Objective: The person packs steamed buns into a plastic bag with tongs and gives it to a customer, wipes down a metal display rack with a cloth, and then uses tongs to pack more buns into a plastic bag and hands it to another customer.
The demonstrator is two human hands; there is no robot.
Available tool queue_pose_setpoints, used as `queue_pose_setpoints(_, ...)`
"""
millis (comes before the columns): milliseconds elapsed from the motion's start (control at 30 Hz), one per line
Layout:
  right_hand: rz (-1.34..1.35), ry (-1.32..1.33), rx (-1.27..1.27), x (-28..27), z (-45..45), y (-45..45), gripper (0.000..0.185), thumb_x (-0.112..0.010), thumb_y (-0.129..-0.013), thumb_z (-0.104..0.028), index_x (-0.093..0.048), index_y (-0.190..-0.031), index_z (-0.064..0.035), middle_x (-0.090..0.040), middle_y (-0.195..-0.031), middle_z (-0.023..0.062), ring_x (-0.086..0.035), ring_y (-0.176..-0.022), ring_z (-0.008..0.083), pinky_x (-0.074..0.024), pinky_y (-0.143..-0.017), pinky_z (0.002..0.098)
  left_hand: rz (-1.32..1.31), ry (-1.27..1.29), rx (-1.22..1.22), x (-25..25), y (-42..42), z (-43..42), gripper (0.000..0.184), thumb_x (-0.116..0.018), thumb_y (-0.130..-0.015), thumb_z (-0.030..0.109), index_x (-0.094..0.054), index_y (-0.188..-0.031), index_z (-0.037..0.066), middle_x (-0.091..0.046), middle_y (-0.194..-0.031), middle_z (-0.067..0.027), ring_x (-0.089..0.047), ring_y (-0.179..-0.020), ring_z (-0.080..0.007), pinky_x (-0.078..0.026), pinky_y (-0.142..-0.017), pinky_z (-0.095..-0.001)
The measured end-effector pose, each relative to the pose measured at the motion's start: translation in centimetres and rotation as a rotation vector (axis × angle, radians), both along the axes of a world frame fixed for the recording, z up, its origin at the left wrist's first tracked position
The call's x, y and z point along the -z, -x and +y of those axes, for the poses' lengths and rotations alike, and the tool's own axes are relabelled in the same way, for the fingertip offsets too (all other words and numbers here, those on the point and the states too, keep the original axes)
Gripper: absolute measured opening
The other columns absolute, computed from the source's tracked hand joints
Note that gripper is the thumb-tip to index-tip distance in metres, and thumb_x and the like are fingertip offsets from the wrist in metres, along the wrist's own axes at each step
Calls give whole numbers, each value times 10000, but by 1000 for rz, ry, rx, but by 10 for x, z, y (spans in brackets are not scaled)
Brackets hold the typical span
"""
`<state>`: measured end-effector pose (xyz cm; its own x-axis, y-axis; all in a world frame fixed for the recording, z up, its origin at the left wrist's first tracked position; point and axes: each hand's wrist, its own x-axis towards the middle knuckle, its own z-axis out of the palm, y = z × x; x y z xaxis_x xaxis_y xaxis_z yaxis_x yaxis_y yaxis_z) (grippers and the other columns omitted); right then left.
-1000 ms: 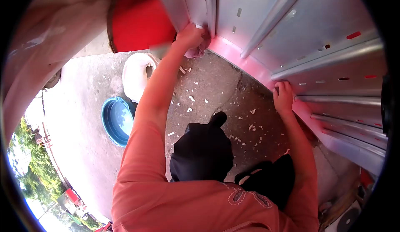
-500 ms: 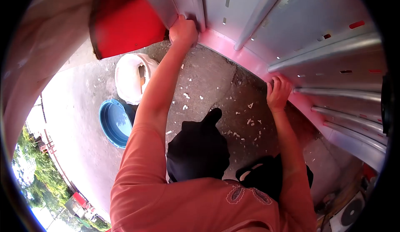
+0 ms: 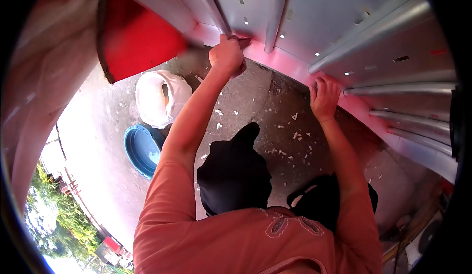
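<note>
The fingers of my left hand (image 3: 227,57) close on what looks like a bunched cloth (image 3: 241,69), against the metal panel (image 3: 346,25). My right hand (image 3: 325,99) is open, fingertips touching its lower edge. 2 spots have contact; finished and remaining stretches I cannot tell.

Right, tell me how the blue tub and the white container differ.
The tub is blue; the container is white. The tub's rim looks smooth; the container's looks crumpled. The container is nearer the red panel than the tub. Both are open, on the ground.
</note>
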<state>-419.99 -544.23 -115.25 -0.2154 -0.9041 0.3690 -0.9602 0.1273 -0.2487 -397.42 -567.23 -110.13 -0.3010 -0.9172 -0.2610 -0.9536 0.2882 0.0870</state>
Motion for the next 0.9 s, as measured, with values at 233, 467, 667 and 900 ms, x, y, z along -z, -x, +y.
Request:
queue_pose_setpoints(233, -23, -4, 18, 0, 0, 1, 309, -628, -781, -247, -518, -1018, -82, -533, -1083, 91, -504, -951, 288, -365, -799, 422, -129, -57, 141, -6, 18, -13, 277, -479, -792, 179, -646, -993, 86, -540, -1120, -157, -615, -927, -344, -508, -754, -455)
queue_pose_setpoints(467, -1, -4, 31, -2, 0, 0, 310, -625, -780, -244, -515, -1020, -83, -534, -1086, 91, -505, -953, 284, -366, -800, 417, -24, -123, 325, -7, 29, 4, 286, -530, -771, 221, -641, -1034, 204, -548, -1038, -82, -611, -897, -296, -511, -734, -418)
queue_pose_setpoints(667, -34, -24, 14, 2, 4, 2, 324, -628, -779, -252, -516, -1035, -88, -526, -1101, 81, -499, -971, 271, -365, -806, 413, 181, -375, 526, -7, 13, -3, 324, -562, -764, 155, -657, -1072, 196, -545, -998, -89, -581, -933, -267, -473, -791, -361)
queue_pose_setpoints(900, -25, -24, 11, 6, 10, 3, 349, -631, -777, -266, -507, -1054, -94, -519, -1111, 75, -494, -974, 266, -363, -812, 409, 376, -124, 166, -30, -15, -15, 314, -602, -775, 195, -658, -1078, 139, -558, -982, -127, -570, -938, -282, -466, -813, -366)
